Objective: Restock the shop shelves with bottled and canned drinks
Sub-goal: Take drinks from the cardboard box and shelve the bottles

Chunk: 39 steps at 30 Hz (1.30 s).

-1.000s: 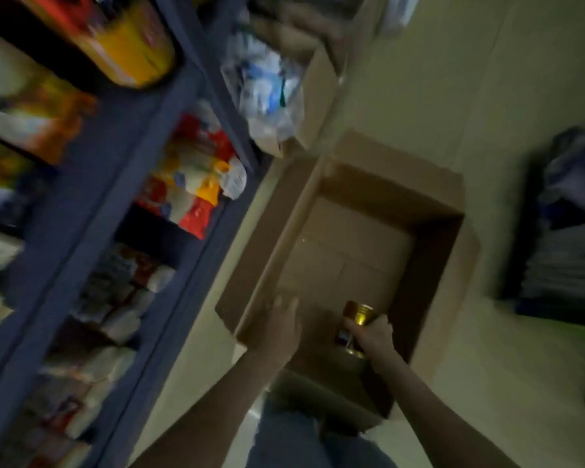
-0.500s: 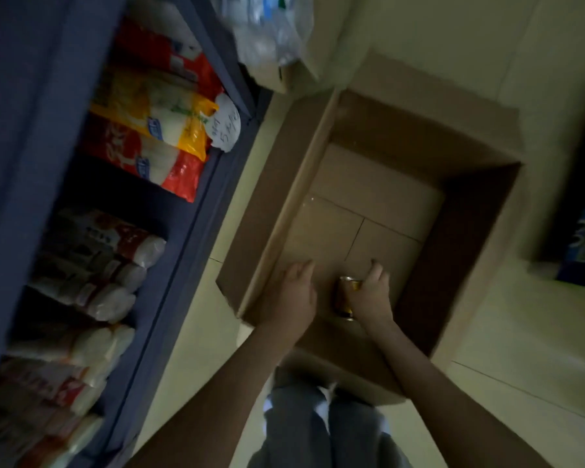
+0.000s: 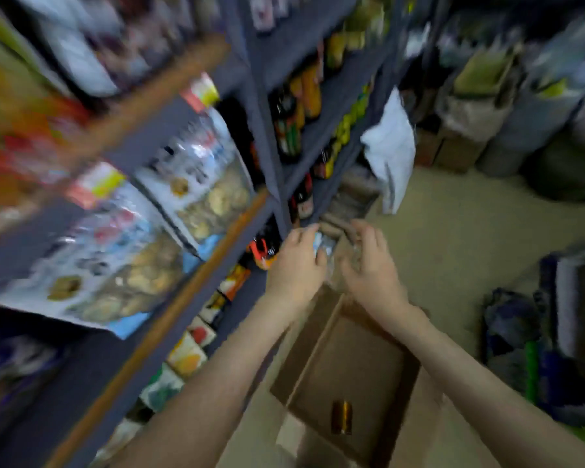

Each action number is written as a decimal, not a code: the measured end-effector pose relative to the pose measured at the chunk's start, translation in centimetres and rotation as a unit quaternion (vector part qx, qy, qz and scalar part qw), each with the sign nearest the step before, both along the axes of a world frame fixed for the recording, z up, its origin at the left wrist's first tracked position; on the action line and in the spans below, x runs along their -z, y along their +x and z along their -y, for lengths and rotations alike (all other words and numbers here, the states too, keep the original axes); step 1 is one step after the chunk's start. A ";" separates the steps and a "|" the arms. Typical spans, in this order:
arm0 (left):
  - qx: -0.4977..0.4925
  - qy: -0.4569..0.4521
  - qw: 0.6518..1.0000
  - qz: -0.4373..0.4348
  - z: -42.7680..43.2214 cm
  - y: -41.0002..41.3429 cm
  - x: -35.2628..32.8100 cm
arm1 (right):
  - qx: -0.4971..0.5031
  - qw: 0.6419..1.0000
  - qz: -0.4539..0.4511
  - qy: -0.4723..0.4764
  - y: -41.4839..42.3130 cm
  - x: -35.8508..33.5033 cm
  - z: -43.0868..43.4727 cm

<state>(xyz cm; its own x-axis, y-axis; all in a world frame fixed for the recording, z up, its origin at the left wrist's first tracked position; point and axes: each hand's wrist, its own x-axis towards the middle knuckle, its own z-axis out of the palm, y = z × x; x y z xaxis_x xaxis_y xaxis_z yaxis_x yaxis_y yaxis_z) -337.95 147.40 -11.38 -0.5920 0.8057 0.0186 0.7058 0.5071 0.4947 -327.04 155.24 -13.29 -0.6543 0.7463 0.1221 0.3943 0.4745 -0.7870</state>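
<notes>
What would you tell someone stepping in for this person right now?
Left hand: reaching forward, fingers curled at a pale wrapped thing; too blurred to tell whether it grips.
Right hand: alongside, fingers curled; grip also unclear.
Things: one can lies on its side in the open box on the floor, beside the shelves.
Done: bottles stand on the shelves; the box holds nothing else in view.
Left: shelve that can, and sort out whatever the hands are reaching for.
</notes>
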 end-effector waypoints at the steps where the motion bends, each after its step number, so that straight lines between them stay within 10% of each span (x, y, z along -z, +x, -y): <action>1: 0.000 0.027 0.999 -0.022 0.6 0.0 -3.8 | -0.020 0.999 -0.021 0.023 -0.4 -3.5 0.3; 11: -0.064 0.226 0.893 -0.384 14.0 1.4 -31.2 | -0.170 0.931 -0.244 0.213 -4.5 -30.1 7.9; 20: -0.186 0.245 0.801 -0.514 23.9 -1.8 -42.0 | -0.278 0.859 -0.348 0.252 -12.4 -41.3 18.2; 31: -0.336 0.068 0.796 -0.499 32.3 -7.2 -44.7 | -0.284 0.864 -0.309 0.277 -18.9 -44.8 25.3; 39: -0.311 0.033 0.893 -0.324 30.7 -11.5 -47.7 | -0.212 0.879 -0.273 0.328 -22.4 -47.2 25.3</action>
